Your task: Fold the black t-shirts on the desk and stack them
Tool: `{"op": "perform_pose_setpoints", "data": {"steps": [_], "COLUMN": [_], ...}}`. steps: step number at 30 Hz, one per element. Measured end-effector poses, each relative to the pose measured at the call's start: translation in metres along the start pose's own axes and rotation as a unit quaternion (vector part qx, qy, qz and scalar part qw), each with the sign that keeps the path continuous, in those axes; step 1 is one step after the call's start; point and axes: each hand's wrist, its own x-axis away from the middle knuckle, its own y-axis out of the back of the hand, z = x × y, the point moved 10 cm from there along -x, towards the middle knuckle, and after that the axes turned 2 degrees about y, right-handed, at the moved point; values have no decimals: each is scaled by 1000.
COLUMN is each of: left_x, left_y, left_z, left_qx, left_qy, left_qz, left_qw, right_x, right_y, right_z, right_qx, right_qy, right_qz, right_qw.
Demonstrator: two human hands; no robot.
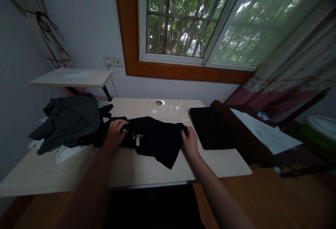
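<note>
A black garment (pixel 154 134) with white print lies stretched across the table, its near right corner pointing toward me. My left hand (pixel 115 133) is closed on the garment's left part, beside the print. At the right end, my right hand (pixel 189 140) pinches the cloth's edge between thumb and fingers. Just left of my left hand is a heap of clothes with a dark grey garment (pixel 73 117) on top and white cloth (pixel 69 153) beneath. To the right of my right hand lies a neatly folded black cloth (pixel 211 129).
The pale wooden table (pixel 157 173) stands against the wall below a window (pixel 191 19). A small raised shelf (pixel 70 77) is at the back left. On the right, a dark brown piece of furniture (pixel 236 131) bears a white sheet (pixel 265 132). A black chair (pixel 152 204) sits in front.
</note>
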Motion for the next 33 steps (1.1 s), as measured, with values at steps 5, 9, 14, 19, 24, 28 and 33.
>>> {"op": "perform_pose_setpoints", "data": {"steps": [5,9,14,19,24,28,33], "left_x": [1,3,4,5,5,6,11], "left_y": [-3,-6,-2,1,-5,-13,-28], "left_z": [-10,-6,-6,-7,-9,-16,-33], "left_qx": [-49,-79,-83,-53,-48,-25,24], "left_qy": [-24,-6,26,82,121,93,22], "left_qz": [0,8,2,5,54,86,121], "left_qw": [998,997,996,995,990,992,992], "right_x": [0,1,2,4,5,6,5], "right_y": [3,7,12,11,5,3,2], "right_z": [-9,-8,-11,-21,-18,-16,-16], "right_qx": [-17,-24,-29,-54,-77,-74,-62], "right_qy": [-29,-30,-38,-82,-101,-103,-108], "right_qz": [-15,-37,-60,-57,-24,-7,3], "right_qw": [999,999,997,994,992,992,992]}}
